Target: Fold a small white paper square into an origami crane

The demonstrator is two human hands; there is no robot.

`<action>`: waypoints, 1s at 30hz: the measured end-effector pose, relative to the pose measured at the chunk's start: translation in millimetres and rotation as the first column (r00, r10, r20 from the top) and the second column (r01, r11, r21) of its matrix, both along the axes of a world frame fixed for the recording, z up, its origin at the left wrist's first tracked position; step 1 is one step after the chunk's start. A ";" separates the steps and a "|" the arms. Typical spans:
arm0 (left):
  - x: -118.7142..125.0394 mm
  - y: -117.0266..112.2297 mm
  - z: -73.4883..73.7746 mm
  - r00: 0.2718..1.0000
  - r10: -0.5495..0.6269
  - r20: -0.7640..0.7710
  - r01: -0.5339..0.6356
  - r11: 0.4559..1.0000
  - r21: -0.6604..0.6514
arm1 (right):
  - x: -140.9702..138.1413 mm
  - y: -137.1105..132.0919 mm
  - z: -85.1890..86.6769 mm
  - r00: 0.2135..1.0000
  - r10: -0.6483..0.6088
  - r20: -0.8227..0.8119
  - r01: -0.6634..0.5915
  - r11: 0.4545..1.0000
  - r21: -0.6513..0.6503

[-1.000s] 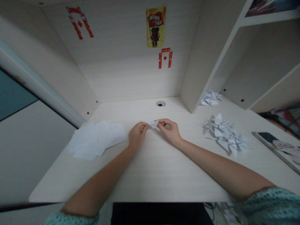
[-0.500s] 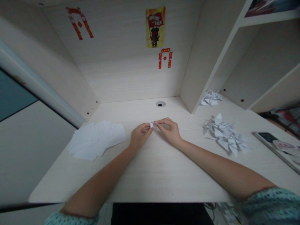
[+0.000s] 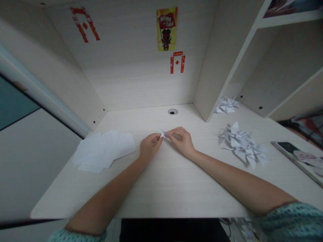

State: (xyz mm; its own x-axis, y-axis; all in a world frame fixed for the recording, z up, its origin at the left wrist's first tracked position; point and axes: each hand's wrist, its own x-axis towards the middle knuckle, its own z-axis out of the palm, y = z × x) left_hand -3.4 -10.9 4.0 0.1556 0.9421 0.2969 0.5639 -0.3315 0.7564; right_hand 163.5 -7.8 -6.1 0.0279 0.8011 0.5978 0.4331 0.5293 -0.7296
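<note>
A small folded paper crane, white and with pointed tips, is held between my two hands above the middle of the desk. My left hand pinches its left side between thumb and fingers. From the other side, my right hand grips it with thumb and forefinger closed. The fingertips cover part of its folds. Left of my hands lies a spread stack of white paper sheets. To the right is a heap of folded white paper cranes.
A second heap of folded paper sits behind the upright divider. On the right edge lies a flat tablet-like thing with a picture cover. A round cable hole is at the back of the desk.
The folded paper between my hands looks more spread, with pointed tips showing. My left hand has shifted very slightly left; my right hand stays nearly where it was.
</note>
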 end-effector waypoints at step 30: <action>3.1 6.0 6.5 0.871 -0.090 0.484 0.241 0.935 -0.261 | -4.7 13.2 -6.0 0.717 0.073 -0.693 -0.391 0.865 -0.313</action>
